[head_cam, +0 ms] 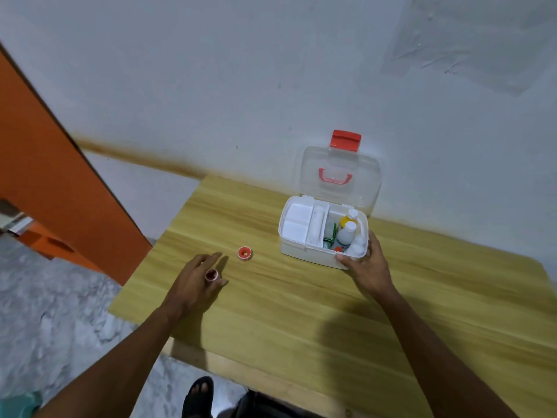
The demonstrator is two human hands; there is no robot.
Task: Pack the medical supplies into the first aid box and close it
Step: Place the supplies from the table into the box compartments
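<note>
A white first aid box (304, 251) stands open on the wooden table (301, 312), its clear lid (340, 176) with red latch tilted back against the wall. Inside, a white tray fills the left part; white bottles (346, 232) and a green item lie in the right part. My right hand (366, 263) rests against the box's near right corner. My left hand (199, 280) hovers over the table with a small red tape roll (211, 275) between its fingers. A second red tape roll (244, 253) lies on the table just beyond the left hand's fingertips.
The table stands against a grey wall. An orange door (54, 188) is at the left, close to the table's left edge. My sandalled foot (199, 396) shows on the marbled floor below the table's front edge.
</note>
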